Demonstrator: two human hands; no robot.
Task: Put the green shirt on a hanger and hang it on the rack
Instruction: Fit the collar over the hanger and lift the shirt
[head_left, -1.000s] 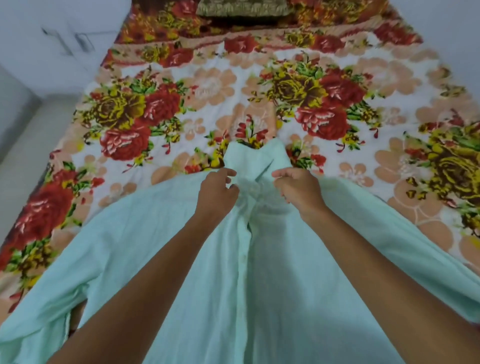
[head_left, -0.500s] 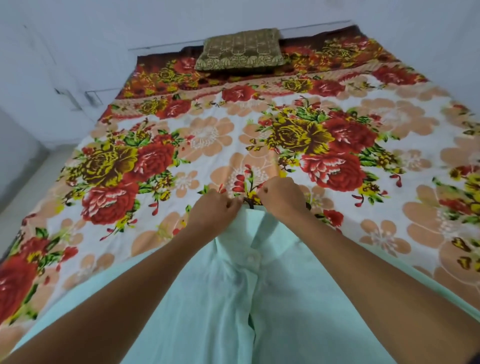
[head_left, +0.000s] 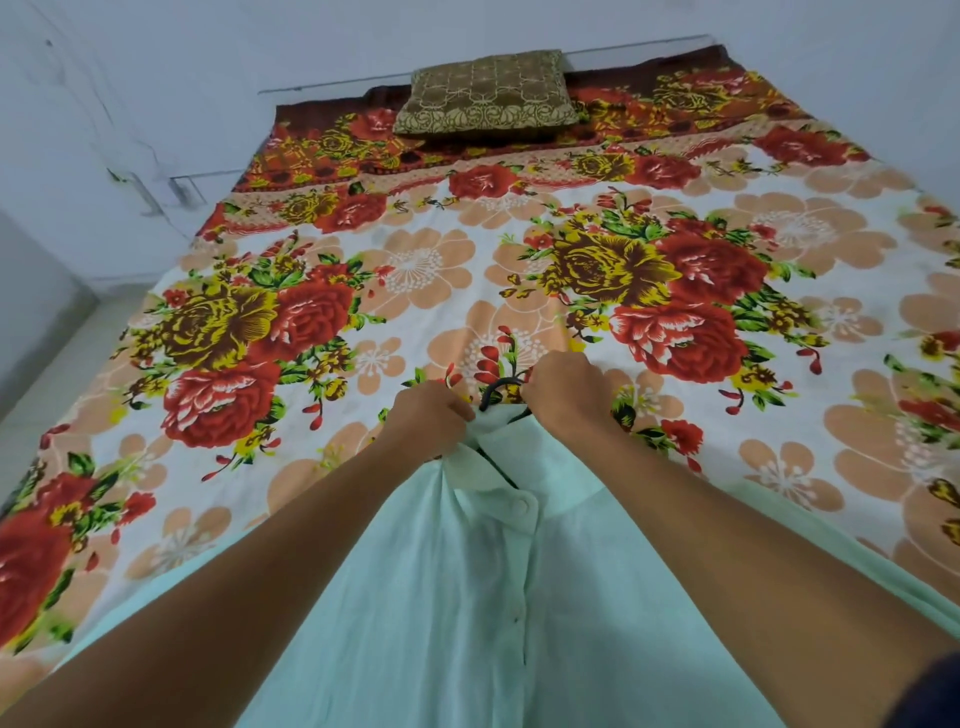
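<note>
The pale green shirt (head_left: 467, 597) lies spread on the bed, collar pointing away from me, its button placket running down the middle. A black hanger hook (head_left: 496, 392) sticks out of the collar opening; the rest of the hanger is hidden inside the shirt. My left hand (head_left: 428, 418) grips the left side of the collar. My right hand (head_left: 566, 395) grips the right side of the collar, right beside the hook. No rack is in view.
The floral bedsheet (head_left: 415, 270) covers the whole bed. A brown patterned pillow (head_left: 488, 96) lies at the head, against the white wall. Bare floor (head_left: 36, 374) runs along the bed's left side.
Both hands moved from the upper placket up to the collar tips, and the black hanger hook now shows at the neck. The camera tilted up, bringing the pillow and wall into view.
</note>
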